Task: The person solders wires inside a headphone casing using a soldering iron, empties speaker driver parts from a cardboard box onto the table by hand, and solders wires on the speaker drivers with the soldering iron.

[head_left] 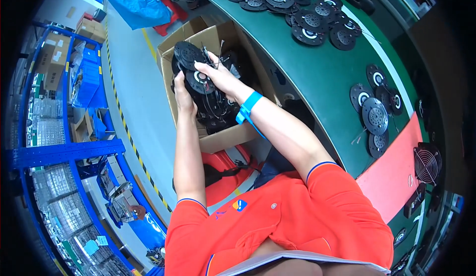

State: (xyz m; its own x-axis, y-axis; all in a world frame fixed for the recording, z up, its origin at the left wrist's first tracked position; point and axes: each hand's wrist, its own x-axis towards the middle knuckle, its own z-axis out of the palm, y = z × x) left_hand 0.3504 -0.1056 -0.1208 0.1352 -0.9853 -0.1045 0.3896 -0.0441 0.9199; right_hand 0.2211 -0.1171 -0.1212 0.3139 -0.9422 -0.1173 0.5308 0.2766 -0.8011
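Over an open cardboard box (231, 136), both my hands are around a bunch of black round discs with wires. The topmost disc (188, 54) is tilted and has small holes in its face. My left hand (184, 96) grips the bunch from its left side, fingers partly hidden behind it. From the right, my right hand (221, 78) closes on it, thumb on the edge of the top disc. A lower disc (200, 81) shows a pale ring at its middle. More black parts with wires lie in the box below. A blue band is around my right wrist.
To the right, a green workbench (297, 75) carries several black discs (310, 20), a smaller group (375, 115), a pink mat (389, 169) and a round fan grille (427, 163). A red stool (225, 177) stands by the box. Blue shelving (64, 152) lines the left.
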